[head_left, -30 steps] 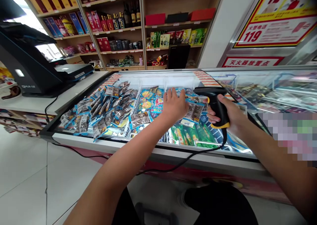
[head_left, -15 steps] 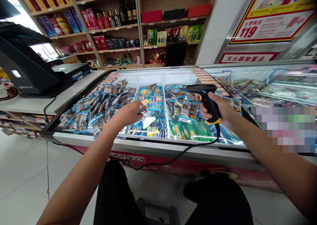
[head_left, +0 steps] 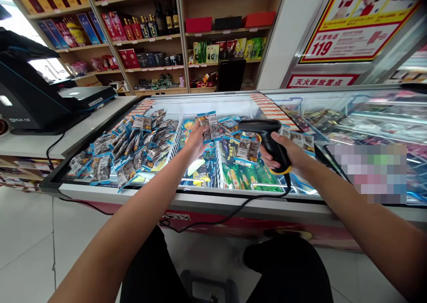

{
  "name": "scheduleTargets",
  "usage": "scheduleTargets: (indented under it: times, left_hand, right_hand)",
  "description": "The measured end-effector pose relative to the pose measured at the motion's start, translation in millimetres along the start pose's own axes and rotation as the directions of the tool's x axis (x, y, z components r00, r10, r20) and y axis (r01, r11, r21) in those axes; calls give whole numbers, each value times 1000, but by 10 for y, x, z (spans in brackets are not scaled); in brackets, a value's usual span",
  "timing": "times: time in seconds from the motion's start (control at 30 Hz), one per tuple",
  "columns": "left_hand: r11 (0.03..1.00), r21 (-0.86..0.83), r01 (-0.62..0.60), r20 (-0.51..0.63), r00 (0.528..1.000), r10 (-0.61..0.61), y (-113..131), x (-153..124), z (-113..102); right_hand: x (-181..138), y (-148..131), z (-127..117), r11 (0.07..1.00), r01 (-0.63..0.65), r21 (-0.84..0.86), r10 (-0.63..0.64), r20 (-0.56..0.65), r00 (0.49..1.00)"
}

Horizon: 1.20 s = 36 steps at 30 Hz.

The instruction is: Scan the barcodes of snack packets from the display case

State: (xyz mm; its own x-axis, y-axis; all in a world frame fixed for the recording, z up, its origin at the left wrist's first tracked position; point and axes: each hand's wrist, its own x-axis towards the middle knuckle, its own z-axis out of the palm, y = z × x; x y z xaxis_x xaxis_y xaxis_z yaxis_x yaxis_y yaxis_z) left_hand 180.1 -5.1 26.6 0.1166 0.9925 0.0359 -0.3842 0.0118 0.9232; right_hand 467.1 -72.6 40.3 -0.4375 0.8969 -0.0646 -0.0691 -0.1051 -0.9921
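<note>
My right hand is closed round the grip of a black and yellow barcode scanner, its head turned left and its cable hanging down. In my left hand is a small blue-edged snack packet with brown contents, raised above the freezer in front of the scanner head. Left of it, many similar packets lie heaped on the glass. More of them lie below the scanner. Under the left hand, blue and yellow packs fill a wire-divided section of the chest freezer.
A dark checkout machine stands on the white counter at left. Shelves with boxes and bottles line the back. The scanner cable loops across the freezer front. A grey stool-like frame sits on the floor between my legs.
My left hand has moved up and right, bringing the snack packet into clear view near the scanner. My right hand still grips the scanner. The whole view has shifted slightly.
</note>
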Motion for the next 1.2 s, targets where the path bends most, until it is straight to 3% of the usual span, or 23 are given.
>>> scheduleTargets:
  times: [0.2,0.4,0.6,0.97,1.07,1.13,1.2]
  left_hand:
    - [992,-121,37,-81,996,-47,-19,30,-139]
    - [965,-257,57,-46,996,-71,-73,40,-46]
    - [916,-394,79,-81,989,-120,-26,-32,21]
    - [920,-381,85,-27,994,-104,22,-136,110]
    - [963,-267,46,-52,997,-62,-62,-69,63]
    - [1000,-11,12,-85,996,-13,-141,-14,11]
    - [945,324,-49,-76,994,78,-201,8,-40]
  right_hand:
    - [14,57,17,999,-39,-22,41,105,994]
    - [11,57,26,999,-38,3,38,106,994]
    - [47,82,-8,1000,3,-6,-2,140,990]
    - [32,74,-17,999,20,-37,-15,136,991]
    - [31,69,-29,999,41,-20,-39,101,994]
    - [28,50,-35,998,58,-3,-58,47,997]
    - [26,23,-38,998,62,-8,-62,14,998]
